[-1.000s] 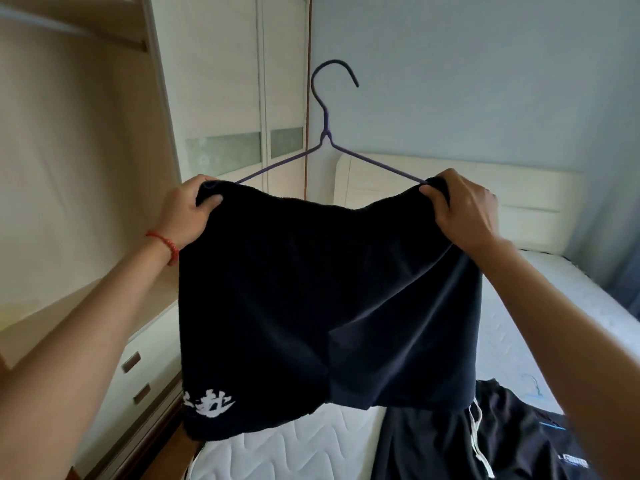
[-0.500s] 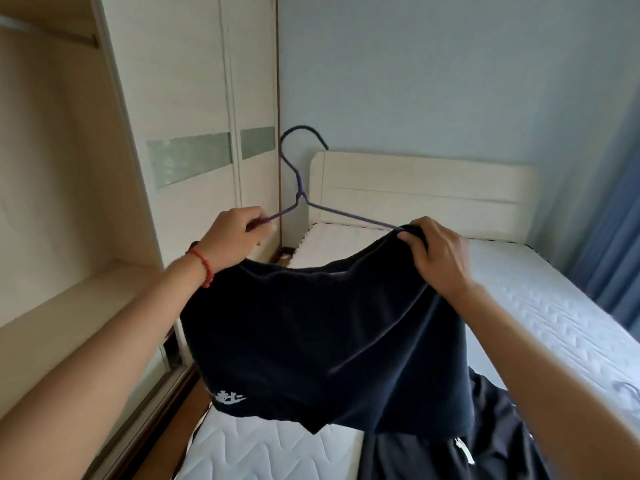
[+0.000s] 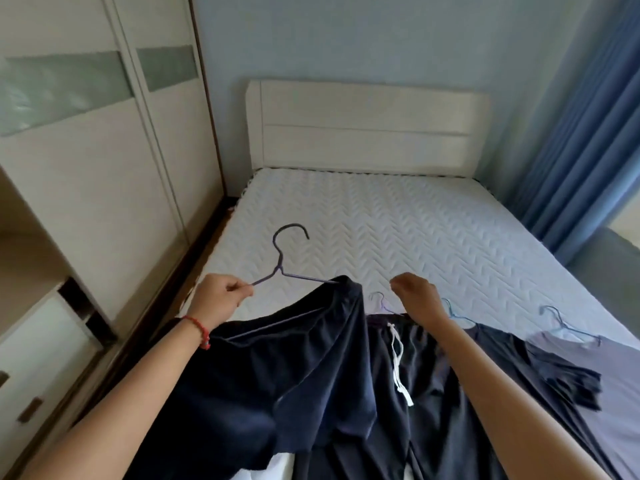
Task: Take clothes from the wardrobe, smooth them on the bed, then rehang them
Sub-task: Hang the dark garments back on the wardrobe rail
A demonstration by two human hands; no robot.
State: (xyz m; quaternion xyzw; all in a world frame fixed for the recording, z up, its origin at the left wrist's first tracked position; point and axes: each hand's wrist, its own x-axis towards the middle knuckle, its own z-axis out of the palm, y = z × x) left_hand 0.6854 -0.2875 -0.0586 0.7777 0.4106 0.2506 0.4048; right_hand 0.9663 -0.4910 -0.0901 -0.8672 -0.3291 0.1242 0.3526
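- Pale blue wall [image 3: 346,36] behind a white panelled headboard [image 3: 367,126].
- Bed [image 3: 398,220] with a bare white quilted mattress, zigzag stitched.
- White wardrobe [image 3: 104,150] at left, sliding doors with frosted glass bands.
- Blue curtain [image 3: 588,133] at right, soft daylight beside it.
- Dark wooden floor [image 3: 204,258] strip between wardrobe and bed.

The dark navy shorts [image 3: 277,382] run off the bottom edge, hem out of sight. They cover most of the thin purple wire hanger [image 3: 282,268]. The drawstring trousers [image 3: 415,393] get cut off too.
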